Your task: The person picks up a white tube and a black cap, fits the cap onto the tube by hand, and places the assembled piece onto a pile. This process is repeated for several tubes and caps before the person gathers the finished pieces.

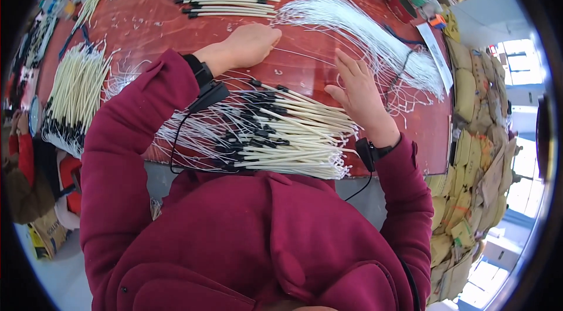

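Clearly, left hand [253, 45] and right hand [358, 93] flank one strand [304, 54].

Bright light from windows [524, 70] blown white at right fills my fisheye view; a soft sheen touches the red table [425, 141], edges bowing inside a black rim.

One white strand bundle [375, 35], perhaps four cream rod piles [299, 157].
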A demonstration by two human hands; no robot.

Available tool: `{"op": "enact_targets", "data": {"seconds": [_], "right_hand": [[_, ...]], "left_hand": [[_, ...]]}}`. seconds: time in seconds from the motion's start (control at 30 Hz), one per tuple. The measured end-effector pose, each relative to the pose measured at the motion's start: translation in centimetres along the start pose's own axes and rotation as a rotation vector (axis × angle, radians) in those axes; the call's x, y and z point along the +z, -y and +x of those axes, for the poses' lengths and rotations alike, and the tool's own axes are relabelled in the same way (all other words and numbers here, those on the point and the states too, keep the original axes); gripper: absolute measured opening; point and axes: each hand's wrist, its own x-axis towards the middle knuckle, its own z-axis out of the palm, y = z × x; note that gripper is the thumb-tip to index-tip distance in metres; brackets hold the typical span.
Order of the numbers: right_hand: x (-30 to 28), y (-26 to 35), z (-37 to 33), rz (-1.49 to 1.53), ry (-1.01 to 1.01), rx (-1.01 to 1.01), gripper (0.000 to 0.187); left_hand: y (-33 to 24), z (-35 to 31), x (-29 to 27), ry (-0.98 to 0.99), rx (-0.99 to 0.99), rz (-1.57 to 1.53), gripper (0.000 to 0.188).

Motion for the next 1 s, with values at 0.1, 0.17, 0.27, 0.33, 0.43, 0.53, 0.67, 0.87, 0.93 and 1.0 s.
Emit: {"op": "enact_targets", "data": {"seconds": [0.1,0.17,0.27,0.33,0.43,0.53,0.67,0.87,0.93,1.0], "right_hand": [[1.3,-0.3,1.0,-0.028,0.085,-0.014,0.068],[1.7,-0.3,1.2,-0.045,0.152,-0.01,0.071],[2.6,-0.2,1.2,-0.089,0.153,-0.024,0.071],[2.7,-0.2,1.4,-0.111,0.147,-0.034,0.071],[1.9,-0.1,2.1,-0.091,0.24,0.03,0.07],[2.3,-0.7,1.3,-0.034,0.194,0.026,0.067],[3.1,-1.5,0.6,0.039,0.136,0.006,0.063],[3.2,-0.7,0.5,0.08,0.093,0.007,0.057],[3.1,-0.7,0.7,0.084,0.108,0.021,0.055],[3.0,-0.7,0.9,0.089,0.116,0.023,0.054]], "left_hand": [[0.5,-0.9,0.1,-0.005,-0.017,-0.021,0.009],[0.9,-1.3,0.1,-0.013,-0.02,-0.047,0.01],[1.4,-1.9,0.1,-0.035,-0.014,-0.079,0.008],[1.7,-2.2,-0.1,-0.074,0.009,-0.099,0.008],[2.6,-3.0,-0.6,-0.11,-0.085,-0.201,0.012],[3.4,-4.2,-1.4,-0.145,-0.244,-0.345,0.016],[4.2,-5.8,-1.8,-0.17,-0.497,-0.504,0.021],[4.9,-7.6,-1.9,-0.202,-0.489,-0.098,0.021],[4.9,-7.5,-2.4,-0.162,-0.503,-0.037,0.021],[4.9,-7.3,-3.1,-0.081,-0.521,0.078,0.02]]}}
